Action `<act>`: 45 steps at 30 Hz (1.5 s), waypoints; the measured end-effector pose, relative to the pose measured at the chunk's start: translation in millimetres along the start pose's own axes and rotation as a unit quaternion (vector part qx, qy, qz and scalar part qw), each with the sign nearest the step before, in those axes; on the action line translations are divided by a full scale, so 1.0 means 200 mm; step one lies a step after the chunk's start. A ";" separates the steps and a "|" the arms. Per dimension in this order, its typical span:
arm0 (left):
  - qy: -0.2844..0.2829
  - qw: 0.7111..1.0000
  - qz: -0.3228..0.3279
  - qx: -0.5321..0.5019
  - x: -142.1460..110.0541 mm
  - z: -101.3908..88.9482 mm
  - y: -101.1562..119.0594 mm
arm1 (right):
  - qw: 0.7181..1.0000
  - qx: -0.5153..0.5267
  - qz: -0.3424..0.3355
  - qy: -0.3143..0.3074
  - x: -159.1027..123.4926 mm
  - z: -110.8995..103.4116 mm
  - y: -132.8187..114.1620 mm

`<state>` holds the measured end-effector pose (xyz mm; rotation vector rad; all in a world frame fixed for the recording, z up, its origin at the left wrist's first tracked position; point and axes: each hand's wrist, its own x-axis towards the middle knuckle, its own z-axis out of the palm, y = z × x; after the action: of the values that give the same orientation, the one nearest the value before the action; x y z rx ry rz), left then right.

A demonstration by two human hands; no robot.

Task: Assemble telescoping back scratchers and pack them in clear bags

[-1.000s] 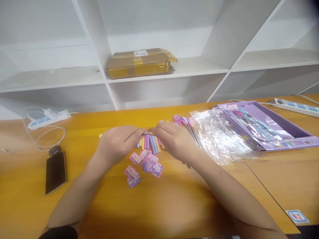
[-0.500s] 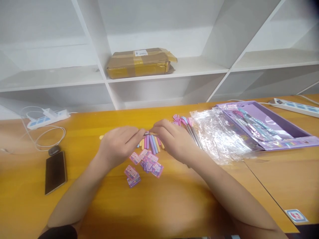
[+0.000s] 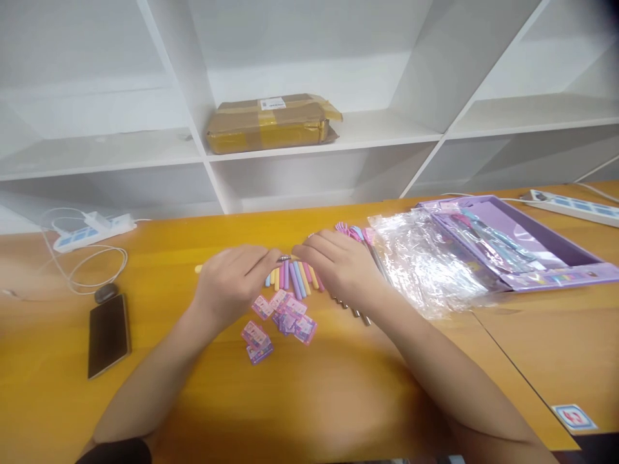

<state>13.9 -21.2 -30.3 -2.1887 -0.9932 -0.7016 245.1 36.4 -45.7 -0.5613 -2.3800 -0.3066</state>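
Observation:
Both hands meet over the middle of the table around a slim pen-like stick with a ringed metal part [image 3: 284, 258]. My left hand [image 3: 235, 280] is closed round it, and a pale yellow end [image 3: 198, 269] shows beyond that hand. With fingers pinched, my right hand [image 3: 336, 264] grips the other end; its tip is hidden. Just below lies a row of pastel sticks [image 3: 296, 280] in purple, blue, yellow and pink. Small pink and purple printed cards [image 3: 290, 312] are scattered nearer me. Metal rods with pink and blue looped tops [image 3: 356, 233] lie partly under my right hand.
Clear plastic wrapping [image 3: 425, 264] leans against a purple tray [image 3: 546, 232] holding wrapped pieces on the right. A phone [image 3: 108, 335], a cable and a power strip [image 3: 94, 232] lie at left. Behind stands a white shelf with a taped carton [image 3: 271, 125].
My right hand has shifted slightly and turned, uncovering more pastel sticks and the lower ends of the metal rods. My left hand stays nearly in place, still gripping the stick.

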 end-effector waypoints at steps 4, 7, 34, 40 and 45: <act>-0.005 0.999 -0.037 0.026 -0.01 -0.02 -0.12 | 0.999 0.026 -0.016 0.030 -0.05 -0.02 0.20; 0.011 0.996 -0.064 0.065 -0.12 -0.10 -0.45 | 0.995 -0.013 0.058 0.086 -0.19 -0.12 0.55; 0.102 0.969 -0.172 0.143 -0.35 -0.15 -0.98 | 0.926 -0.165 0.305 0.149 -0.56 -0.42 1.00; 0.110 0.972 -0.158 0.136 -0.33 -0.17 -0.95 | 0.927 -0.164 0.296 0.160 -0.54 -0.44 0.95; 0.107 0.971 -0.167 0.135 -0.32 -0.21 -0.93 | 0.921 -0.183 0.316 0.135 -0.51 -0.45 0.94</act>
<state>-177.5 16.2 13.3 -1.6905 -1.2737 -0.8780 453.0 137.4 -31.0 -1.3267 -1.7603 -0.4977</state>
